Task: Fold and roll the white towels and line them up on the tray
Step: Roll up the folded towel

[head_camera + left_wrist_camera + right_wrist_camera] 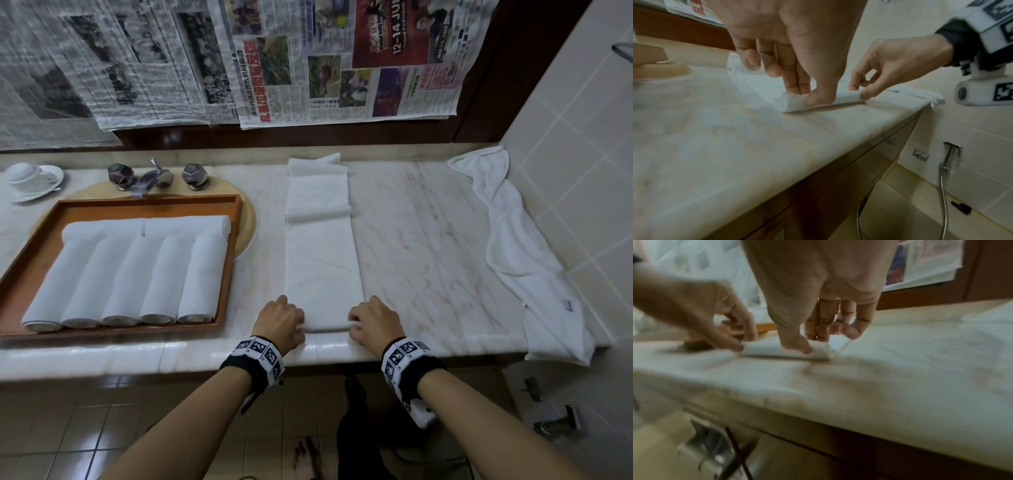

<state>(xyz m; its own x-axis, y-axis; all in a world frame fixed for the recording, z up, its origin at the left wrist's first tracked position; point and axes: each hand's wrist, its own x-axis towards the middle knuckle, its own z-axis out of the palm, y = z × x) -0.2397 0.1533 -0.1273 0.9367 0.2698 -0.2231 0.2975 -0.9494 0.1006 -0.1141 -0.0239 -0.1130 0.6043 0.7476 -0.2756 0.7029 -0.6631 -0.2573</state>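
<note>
Both wrists, banded in black with checkered markers, are seen low in the head view, reaching over the near edge of the marble table (428, 240). At that edge, the left hand (281, 322) is planted on the left end of the folded towel (323, 260), and the right hand (373, 323) on the right end. From the left wrist camera, the left hand's fingers (797, 84) are curled down behind a small roll formed at the towel's near end, with the thumb pressed on the front of it; the roll is pinched between them. The right hand is shown the same way from its own wrist camera: thumb on the front of the roll, fingers (822, 331) bent behind it, cloth gripped. Neither hand is spread wide; both are narrowed onto the towel.

Beyond the roll, the towel is laid out as a long narrow strip running away toward the wall, flat on the table, with a crosswise fold showing partway along it. To the left, the wooden tray (137, 202) is set over the basin, and five rolled towels (137, 277) are lined up in it side by side, touching, with two more laid crosswise behind them. Well to the right, an unfolded towel (513, 246) is draped loosely along the table by the tiled wall. A cup and saucer (32, 180) are seen at far left, near the taps (154, 176). Newspaper sheets (308, 58) are hung across the wall behind.
</note>
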